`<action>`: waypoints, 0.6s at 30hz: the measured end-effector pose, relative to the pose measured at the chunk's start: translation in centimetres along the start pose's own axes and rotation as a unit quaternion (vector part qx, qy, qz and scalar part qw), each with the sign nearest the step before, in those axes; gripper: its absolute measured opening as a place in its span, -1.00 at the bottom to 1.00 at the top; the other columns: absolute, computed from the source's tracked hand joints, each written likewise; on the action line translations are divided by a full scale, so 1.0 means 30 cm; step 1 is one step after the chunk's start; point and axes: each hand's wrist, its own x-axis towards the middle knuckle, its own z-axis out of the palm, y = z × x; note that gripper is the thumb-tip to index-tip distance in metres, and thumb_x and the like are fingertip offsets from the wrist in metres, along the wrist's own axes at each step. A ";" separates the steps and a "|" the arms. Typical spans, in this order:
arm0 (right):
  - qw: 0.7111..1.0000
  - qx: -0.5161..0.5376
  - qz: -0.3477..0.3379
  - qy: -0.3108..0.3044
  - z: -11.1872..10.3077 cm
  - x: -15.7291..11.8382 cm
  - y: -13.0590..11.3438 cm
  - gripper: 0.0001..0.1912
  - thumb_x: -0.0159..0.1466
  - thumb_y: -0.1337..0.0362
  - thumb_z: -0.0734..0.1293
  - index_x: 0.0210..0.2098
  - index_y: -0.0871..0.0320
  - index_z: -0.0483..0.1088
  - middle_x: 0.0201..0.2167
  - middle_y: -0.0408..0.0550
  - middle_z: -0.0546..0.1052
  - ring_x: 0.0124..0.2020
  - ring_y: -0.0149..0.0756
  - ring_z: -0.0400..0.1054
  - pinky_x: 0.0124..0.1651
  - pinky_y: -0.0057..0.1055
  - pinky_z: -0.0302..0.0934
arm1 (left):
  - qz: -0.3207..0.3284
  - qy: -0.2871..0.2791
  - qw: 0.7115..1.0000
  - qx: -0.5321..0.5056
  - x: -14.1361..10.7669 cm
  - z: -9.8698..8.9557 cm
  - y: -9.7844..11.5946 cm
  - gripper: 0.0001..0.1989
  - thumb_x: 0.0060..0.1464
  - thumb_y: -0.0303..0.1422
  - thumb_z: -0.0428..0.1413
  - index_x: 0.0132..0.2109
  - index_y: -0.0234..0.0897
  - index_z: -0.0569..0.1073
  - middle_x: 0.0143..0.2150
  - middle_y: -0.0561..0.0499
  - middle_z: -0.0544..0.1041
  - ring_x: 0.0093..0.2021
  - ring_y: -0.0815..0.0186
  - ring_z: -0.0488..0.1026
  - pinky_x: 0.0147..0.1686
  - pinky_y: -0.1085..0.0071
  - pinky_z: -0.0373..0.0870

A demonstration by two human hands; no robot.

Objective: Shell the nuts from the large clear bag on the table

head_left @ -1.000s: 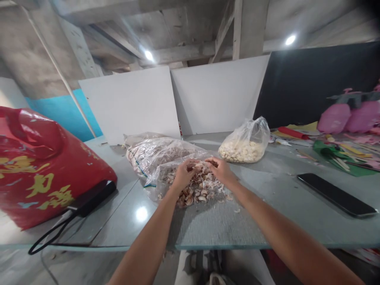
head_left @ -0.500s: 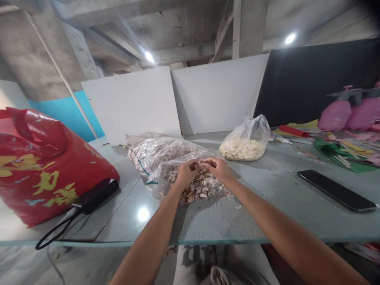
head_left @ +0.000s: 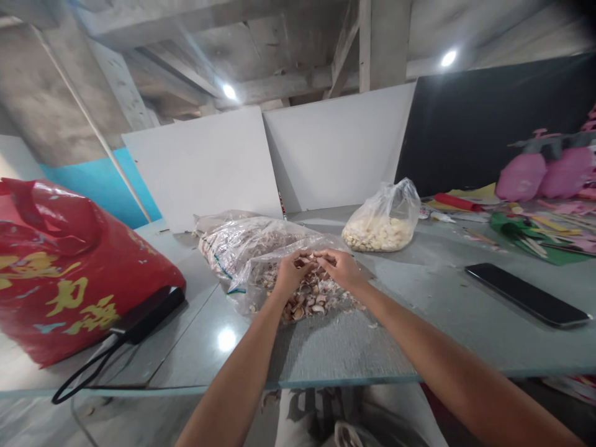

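Note:
My left hand (head_left: 292, 273) and my right hand (head_left: 343, 268) meet fingertip to fingertip, pinched on a small garlic clove (head_left: 313, 257) mostly hidden by the fingers. Beneath them, unpeeled garlic cloves (head_left: 307, 304) and papery skins spill from the mouth of a large clear plastic bag (head_left: 261, 239) that lies on its side. Behind and to the right of my right hand, a tied-looking clear bag (head_left: 384, 223) holds pale peeled cloves.
At the left of the grey table (head_left: 195, 347) stands a red bag (head_left: 93, 261) with a black power bank (head_left: 156, 316) and cable against it. A black phone (head_left: 526, 295) lies at right. Pink spray bottles (head_left: 521, 177) and craft scraps fill the far right. White boards (head_left: 344, 149) lean behind.
Both hands stay over the garlic, with the fingers slightly shifted around the clove. The whole view has moved a little; the other things lie as before.

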 end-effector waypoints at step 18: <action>0.992 -0.113 -0.056 0.026 -0.004 0.005 -0.007 -0.80 0.19 0.25 0.23 -0.31 0.13 0.48 -0.31 -0.08 0.55 -0.25 -0.30 0.41 -0.21 -0.43 0.23 | 0.019 -0.012 0.999 0.043 0.001 -0.008 -0.017 -0.76 -0.14 -0.34 0.17 -0.27 -0.38 0.49 -0.43 -0.01 0.50 -0.45 0.39 0.38 -0.45 0.52 0.28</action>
